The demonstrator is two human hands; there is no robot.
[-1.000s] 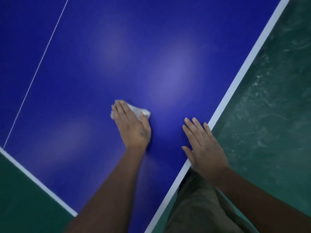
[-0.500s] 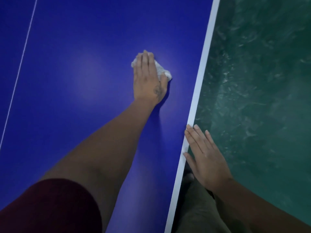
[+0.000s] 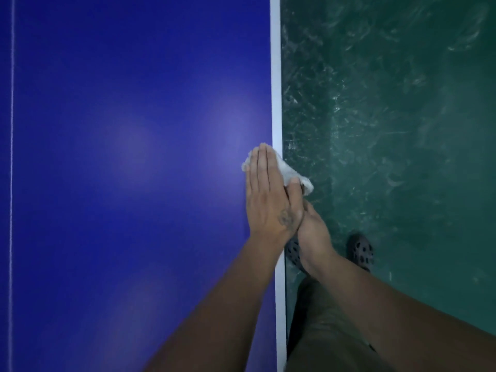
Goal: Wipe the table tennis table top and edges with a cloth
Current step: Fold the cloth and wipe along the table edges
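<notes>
Blue table top, white edge stripe vertical right of centre; cloth pressed across stripe by flat, close-fingered left hand; right hand touching lower right, grip not discernible.

A table tennis hall or games room is showing here: a blue playing surface is carrying a white edge line and a thin centre line, standing over a scuffed green sports floor.

We can read no words, numbers or brands; the small dark mark on our left hand is too blurred.
</notes>
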